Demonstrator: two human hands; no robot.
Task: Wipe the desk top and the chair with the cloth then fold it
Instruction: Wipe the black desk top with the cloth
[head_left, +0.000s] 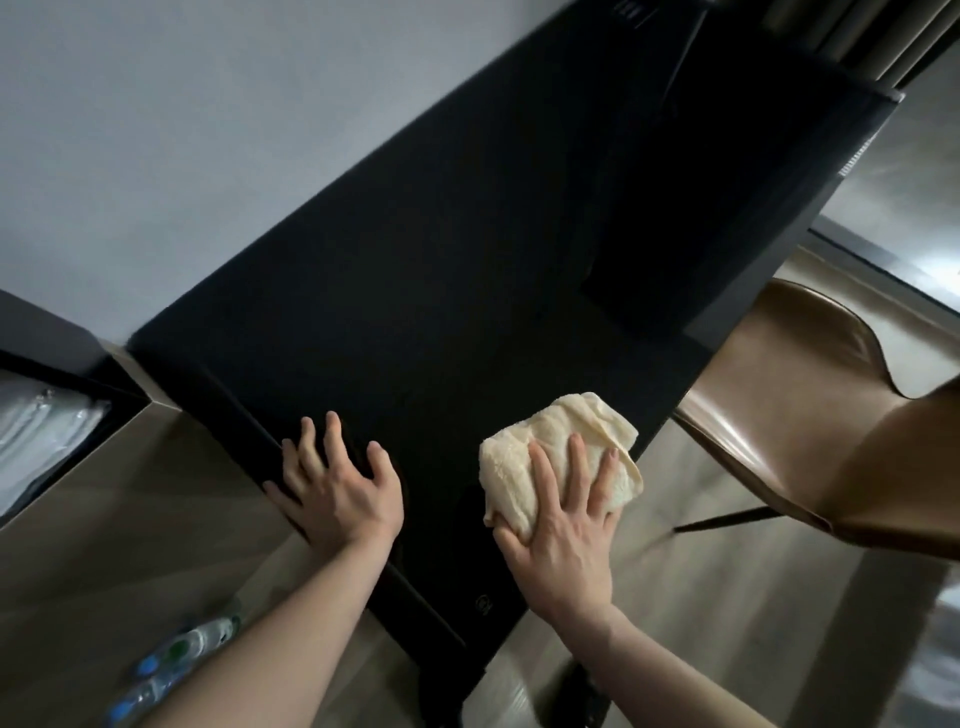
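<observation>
black desk top (441, 291) | on it: bunched cream cloth (550, 457)

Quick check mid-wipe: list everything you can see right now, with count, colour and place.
desk: one, black, centre, against the wall
cloth: one, cream, bunched on the desk's near right
chair: one, brown, right of the desk
bottles: two, clear with blue caps, floor, lower left
wall: grey, behind the desk
left hand: open, flat on the desk's left edge
right hand: pressing on the cloth, fingers spread
</observation>
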